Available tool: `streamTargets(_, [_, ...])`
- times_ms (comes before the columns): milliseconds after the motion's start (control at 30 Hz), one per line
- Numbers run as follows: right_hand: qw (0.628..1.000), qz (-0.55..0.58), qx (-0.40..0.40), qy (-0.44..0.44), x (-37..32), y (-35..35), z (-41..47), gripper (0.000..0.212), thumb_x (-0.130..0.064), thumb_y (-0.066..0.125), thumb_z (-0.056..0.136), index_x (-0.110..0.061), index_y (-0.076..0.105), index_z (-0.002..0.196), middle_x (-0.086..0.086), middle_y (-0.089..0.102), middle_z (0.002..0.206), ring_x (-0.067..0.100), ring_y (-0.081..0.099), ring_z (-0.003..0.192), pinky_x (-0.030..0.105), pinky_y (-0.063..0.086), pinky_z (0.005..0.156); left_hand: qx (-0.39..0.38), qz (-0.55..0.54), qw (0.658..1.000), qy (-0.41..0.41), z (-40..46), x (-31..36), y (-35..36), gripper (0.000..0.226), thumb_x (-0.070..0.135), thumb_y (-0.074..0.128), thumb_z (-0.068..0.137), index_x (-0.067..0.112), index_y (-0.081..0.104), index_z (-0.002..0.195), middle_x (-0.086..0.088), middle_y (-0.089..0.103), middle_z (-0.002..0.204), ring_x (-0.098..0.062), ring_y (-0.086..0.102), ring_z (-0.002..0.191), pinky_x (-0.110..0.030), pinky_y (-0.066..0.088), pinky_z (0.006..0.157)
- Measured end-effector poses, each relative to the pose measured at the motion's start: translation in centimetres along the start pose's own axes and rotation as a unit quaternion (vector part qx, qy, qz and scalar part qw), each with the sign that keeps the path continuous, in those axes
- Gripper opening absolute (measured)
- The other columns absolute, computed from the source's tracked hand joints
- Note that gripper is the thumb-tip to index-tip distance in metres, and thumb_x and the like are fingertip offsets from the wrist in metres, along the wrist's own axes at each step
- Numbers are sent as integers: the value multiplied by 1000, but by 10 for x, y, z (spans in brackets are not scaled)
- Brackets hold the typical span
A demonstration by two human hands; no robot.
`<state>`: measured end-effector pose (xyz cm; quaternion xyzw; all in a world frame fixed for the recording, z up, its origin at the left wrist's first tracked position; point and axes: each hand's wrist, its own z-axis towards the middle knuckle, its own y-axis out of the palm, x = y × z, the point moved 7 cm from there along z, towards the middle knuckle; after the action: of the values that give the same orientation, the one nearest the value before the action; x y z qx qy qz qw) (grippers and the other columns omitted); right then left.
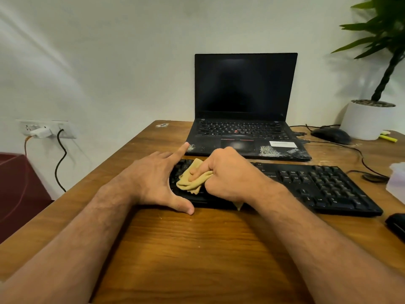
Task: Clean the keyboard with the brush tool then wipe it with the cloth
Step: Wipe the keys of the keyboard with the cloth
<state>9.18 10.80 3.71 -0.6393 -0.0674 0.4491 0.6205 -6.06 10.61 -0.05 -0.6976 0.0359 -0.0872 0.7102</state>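
Observation:
A black keyboard [317, 185] lies across the wooden desk [197, 249] in front of me. My right hand [228, 172] is closed around a bunched tan cloth [192, 179] and presses it onto the keyboard's left part. My left hand [157, 178] rests flat at the keyboard's left end, fingers spread, thumb along the front edge, index finger pointing toward the laptop. My hands hide the left half of the keys. No brush tool is visible.
An open black laptop [245, 106] stands just behind the keyboard, with dust on its palm rest. A mouse [332, 134], cables and a white plant pot [368, 119] sit at the back right. A dark object [396, 224] lies at the right edge.

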Motion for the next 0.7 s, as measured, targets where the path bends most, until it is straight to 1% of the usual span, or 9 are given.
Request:
streamTargets(100, [999, -15, -3, -31, -4, -9, -4, 50, -1, 55, 73, -36, 81, 97, -10, 79, 94, 8, 70, 86, 25, 60, 80, 4, -6, 1000, 0, 1, -1, -1, 157, 108, 48, 32, 40, -20, 156, 5, 29, 163, -17, 31, 145, -46, 36, 116])
streamTargets(200, [998, -25, -8, -64, -12, 2, -6, 57, 1, 54, 78, -37, 76, 115, -16, 70, 124, -5, 53, 106, 10, 41, 98, -1, -15, 1000, 0, 1, -1, -1, 156, 106, 51, 34, 40, -19, 157, 5, 29, 163, -18, 31, 145, -45, 35, 116])
streamTargets(233, [997, -35, -22, -71, -15, 9, -6, 58, 0, 54, 81, -38, 73, 120, -17, 66, 132, -4, 48, 108, 10, 35, 101, -4, -17, 1000, 1, 1, -1, 0, 156, 106, 51, 34, 39, -20, 157, 5, 28, 164, -18, 31, 145, -44, 34, 117])
streamTargets(300, [995, -54, -36, -71, -15, 16, -5, 52, -3, 56, 82, -37, 75, 118, -12, 67, 131, 5, 54, 109, 23, 41, 106, -7, -16, 1000, -1, 1, -1, 0, 157, 106, 52, 34, 39, -20, 157, 3, 29, 164, -19, 32, 145, -43, 34, 117])
streamTargets(367, [997, -46, -16, -54, -6, 8, -4, 44, -5, 59, 76, -33, 81, 101, -6, 76, 115, 13, 66, 110, 33, 50, 103, -4, -18, 1000, -7, -1, -1, 0, 158, 106, 52, 33, 38, -19, 157, 3, 31, 162, -18, 33, 144, -43, 35, 116])
streamTargets(467, [999, -37, 26, -15, 16, -10, -12, 39, -4, 58, 74, -31, 83, 88, -8, 78, 103, 9, 66, 104, 33, 53, 98, 1, -24, 1000, -13, -3, -1, 0, 159, 106, 52, 31, 40, -15, 158, 5, 30, 162, -15, 30, 145, -45, 34, 117])
streamTargets(600, [998, -56, 7, -37, 14, -6, -22, 54, 0, 54, 80, -40, 77, 109, -21, 67, 126, 4, 44, 96, 22, 44, 92, -2, -30, 999, -15, -4, -1, -2, 158, 106, 53, 31, 41, -13, 158, 7, 25, 164, -14, 27, 147, -46, 33, 118])
streamTargets(633, [997, -57, -7, -44, 11, -1, -20, 57, 0, 52, 82, -41, 74, 115, -23, 66, 128, 5, 44, 98, 22, 43, 93, -3, -33, 999, -14, -5, 0, -3, 157, 105, 54, 31, 41, -12, 158, 7, 26, 164, -14, 28, 147, -45, 33, 118])
streamTargets(700, [998, -62, 6, -31, 16, 1, -11, 59, -3, 50, 85, -47, 71, 118, -15, 69, 125, 13, 49, 109, 32, 47, 99, 1, -42, 999, -10, -6, 0, -4, 158, 105, 54, 30, 40, -11, 159, 9, 28, 163, -12, 29, 145, -40, 33, 118])
